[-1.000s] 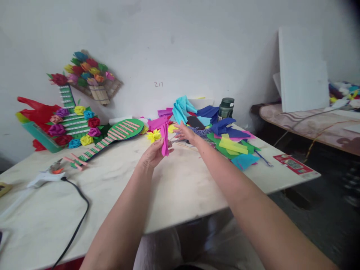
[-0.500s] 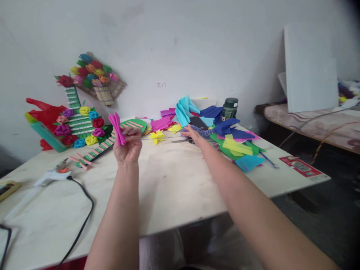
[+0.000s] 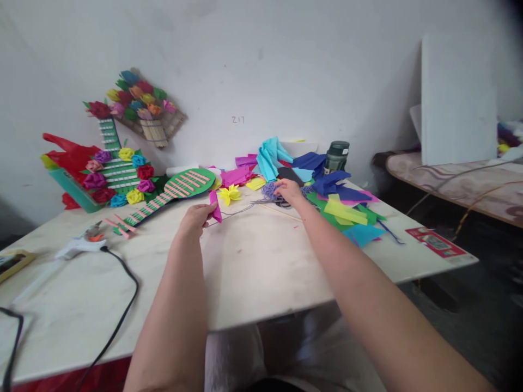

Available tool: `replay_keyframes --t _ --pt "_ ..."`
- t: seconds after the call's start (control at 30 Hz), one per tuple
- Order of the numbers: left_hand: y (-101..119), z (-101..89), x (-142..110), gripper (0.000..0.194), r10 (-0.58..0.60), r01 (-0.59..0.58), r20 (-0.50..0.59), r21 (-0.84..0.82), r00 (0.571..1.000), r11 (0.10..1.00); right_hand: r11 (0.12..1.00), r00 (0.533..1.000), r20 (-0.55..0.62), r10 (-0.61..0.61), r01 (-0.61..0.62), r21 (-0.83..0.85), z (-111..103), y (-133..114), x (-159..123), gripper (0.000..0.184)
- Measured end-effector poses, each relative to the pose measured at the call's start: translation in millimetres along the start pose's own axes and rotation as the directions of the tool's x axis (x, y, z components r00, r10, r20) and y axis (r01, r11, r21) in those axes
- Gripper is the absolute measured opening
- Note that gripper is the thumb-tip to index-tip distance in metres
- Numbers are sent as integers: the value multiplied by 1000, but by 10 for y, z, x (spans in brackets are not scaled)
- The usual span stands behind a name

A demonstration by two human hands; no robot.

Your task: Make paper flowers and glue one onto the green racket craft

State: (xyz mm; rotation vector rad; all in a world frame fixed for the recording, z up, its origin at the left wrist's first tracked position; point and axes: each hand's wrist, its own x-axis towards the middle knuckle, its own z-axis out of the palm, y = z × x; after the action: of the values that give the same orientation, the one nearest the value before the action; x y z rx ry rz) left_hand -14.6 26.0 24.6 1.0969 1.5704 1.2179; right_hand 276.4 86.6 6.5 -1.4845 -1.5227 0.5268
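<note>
My left hand (image 3: 195, 219) is closed on a folded pink paper piece (image 3: 214, 206), held low over the pale table (image 3: 253, 267). A thin purple thread (image 3: 241, 209) runs from that hand toward my right hand (image 3: 288, 190). My right hand rests, fingers curled, on a tangle of purple yarn (image 3: 269, 190) beside dark scissors (image 3: 281, 202). What its fingers grip is hard to make out. A yellow paper flower (image 3: 229, 194) lies between the two hands, just beyond the thread.
Loose coloured paper sheets (image 3: 339, 209) pile at the back right with a dark green bottle (image 3: 337, 156). Paper-flower crafts (image 3: 122, 174) lean on the wall at left. A white glue gun (image 3: 79, 247) with black cord (image 3: 118, 321) lies front left. A red card (image 3: 435, 242) sits at the right edge.
My left hand came down from its raised position and now holds the pink paper low near the table. My right hand closed onto the purple yarn; a thread now stretches between the hands.
</note>
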Motion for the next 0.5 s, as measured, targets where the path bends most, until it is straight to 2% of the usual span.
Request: replay_keyframes --t 0.07,0.13,0.2,0.27,0.33,0.43,0.5 --pt "-5 25 -20 21 -10 12 -50 49 999 999 966 999 16 -48 51 -254 -90 -70 -74 24" --pt "-2 45 -45 21 -13 20 -95 76 995 997 865 992 108 -64 109 -489 -146 -139 -159 20" --pt "1 58 -61 22 6 0 -119 46 993 999 755 975 220 -11 153 -638 -164 -187 -235 24" --pt "8 56 -66 26 55 -62 -102 -72 993 995 666 962 273 27 186 -722 -158 -207 -285 32" --pt "23 40 -66 30 141 -148 -47 -271 989 951 612 958 285 38 203 -764 -146 -209 -307 37" --pt "53 0 -68 34 280 -244 -14 -536 960 809 588 948 313 48 227 -777 -142 -216 -316 38" --pt "59 -20 -70 33 328 -276 -21 -591 944 758 594 942 332 47 240 -768 -155 -234 -325 36"
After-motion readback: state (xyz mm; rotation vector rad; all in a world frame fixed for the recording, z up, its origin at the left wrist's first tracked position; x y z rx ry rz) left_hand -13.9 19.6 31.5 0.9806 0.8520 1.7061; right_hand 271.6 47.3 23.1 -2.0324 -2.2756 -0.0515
